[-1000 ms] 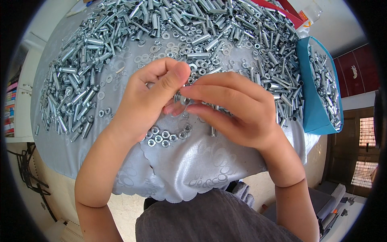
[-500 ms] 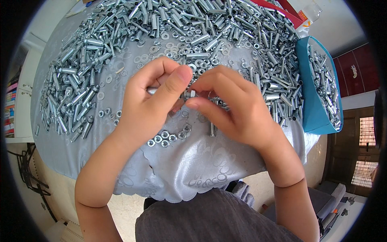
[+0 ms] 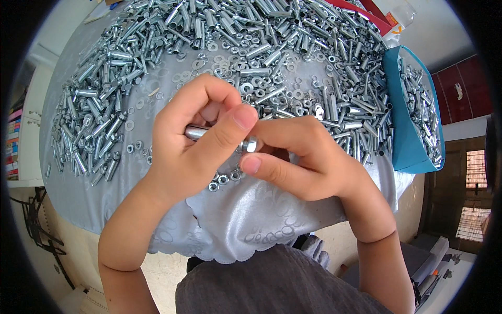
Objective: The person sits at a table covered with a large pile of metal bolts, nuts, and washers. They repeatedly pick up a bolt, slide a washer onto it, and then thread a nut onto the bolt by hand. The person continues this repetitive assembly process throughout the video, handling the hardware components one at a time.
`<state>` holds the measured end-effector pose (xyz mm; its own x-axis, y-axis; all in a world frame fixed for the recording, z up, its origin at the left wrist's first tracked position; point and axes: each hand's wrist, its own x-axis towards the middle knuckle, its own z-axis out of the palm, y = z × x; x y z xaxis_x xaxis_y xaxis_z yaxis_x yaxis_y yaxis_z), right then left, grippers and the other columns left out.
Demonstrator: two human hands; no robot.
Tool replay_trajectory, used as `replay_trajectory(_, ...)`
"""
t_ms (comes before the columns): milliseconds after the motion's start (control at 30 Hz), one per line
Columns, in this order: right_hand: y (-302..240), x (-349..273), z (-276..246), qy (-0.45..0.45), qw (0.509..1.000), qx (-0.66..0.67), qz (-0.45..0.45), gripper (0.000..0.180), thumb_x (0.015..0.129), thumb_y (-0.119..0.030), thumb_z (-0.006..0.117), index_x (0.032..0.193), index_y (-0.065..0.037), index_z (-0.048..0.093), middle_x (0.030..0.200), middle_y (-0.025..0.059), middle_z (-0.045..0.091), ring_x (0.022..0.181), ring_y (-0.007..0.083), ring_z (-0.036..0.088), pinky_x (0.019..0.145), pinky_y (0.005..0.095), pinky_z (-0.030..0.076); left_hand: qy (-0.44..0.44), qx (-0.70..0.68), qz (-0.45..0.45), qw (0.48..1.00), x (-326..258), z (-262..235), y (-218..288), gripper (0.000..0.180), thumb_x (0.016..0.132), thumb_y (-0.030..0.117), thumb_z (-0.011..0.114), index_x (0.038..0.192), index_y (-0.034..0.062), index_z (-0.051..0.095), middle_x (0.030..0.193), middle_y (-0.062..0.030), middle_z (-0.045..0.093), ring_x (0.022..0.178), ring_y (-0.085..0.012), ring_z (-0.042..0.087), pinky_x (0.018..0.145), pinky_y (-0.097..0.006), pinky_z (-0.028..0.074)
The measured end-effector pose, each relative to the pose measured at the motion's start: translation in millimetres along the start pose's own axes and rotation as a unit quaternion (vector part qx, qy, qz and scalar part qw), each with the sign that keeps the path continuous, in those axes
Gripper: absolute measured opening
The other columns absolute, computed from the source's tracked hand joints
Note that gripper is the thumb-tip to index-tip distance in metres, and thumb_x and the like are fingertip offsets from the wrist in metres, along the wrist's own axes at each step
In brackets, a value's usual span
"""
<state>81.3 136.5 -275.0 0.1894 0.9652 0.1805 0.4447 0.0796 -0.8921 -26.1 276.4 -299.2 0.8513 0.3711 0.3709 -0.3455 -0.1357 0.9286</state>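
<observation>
Closed around a silver sleeve anchor bolt (image 3: pixel 195 132), my left hand (image 3: pixel 183 149) holds it sideways over the near part of the table. The sleeve's end sticks out on the left, and the thumb covers its middle. At its right end sits a hex nut (image 3: pixel 251 144). My right hand (image 3: pixel 314 157) has its thumb and bent forefinger around that nut; the other fingertips are hidden. Below the hands, several loose nuts (image 3: pixel 224 179) lie on the grey tablecloth (image 3: pixel 261 209), partly covered by my left hand.
Heaps of metal sleeves and bolts (image 3: pixel 99 115) spread along the left, far and right sides. Flat washers (image 3: pixel 214 63) lie scattered in the middle. At the right edge stands a teal fabric bin (image 3: pixel 400 120) full of anchors. A red box (image 3: pixel 374 15) is at the far right.
Both hands have come slightly nearer to me, the right one more. More of the sleeve and the nut now shows between them, and my left hand covers some of the loose nuts.
</observation>
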Motion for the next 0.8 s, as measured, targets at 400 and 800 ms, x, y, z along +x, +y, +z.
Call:
replay_trajectory(400,4.4,1.4,3.2,0.093,0.991,-0.091,-0.021,0.032,0.085,-0.027,0.057,0.065,-0.002,0.055,0.055,0.0124,0.051,0.048,0.0296,0.05,0.045,0.0365,0.038,-0.005,0.022,-0.039,0.999,1.2,-0.7,2.3,0.016,0.086,0.016,0.061,0.084,0.0043,0.052,0.058,0.0071,0.045,0.053,0.002,0.035,0.048,-0.016,0.025)
replay_trajectory(800,5.5,0.2,4.7,0.039,0.99,-0.121,-0.067,0.01,0.078,-0.013,0.061,0.074,-0.005,0.059,0.061,0.0076,0.055,0.049,0.0236,0.053,0.045,0.0342,0.041,0.024,-0.029,-0.077,0.996,0.7,-4.0,1.7,0.024,0.087,0.028,0.059,0.087,0.0052,0.055,0.062,0.0066,0.047,0.053,0.0003,0.039,0.049,-0.016,0.033)
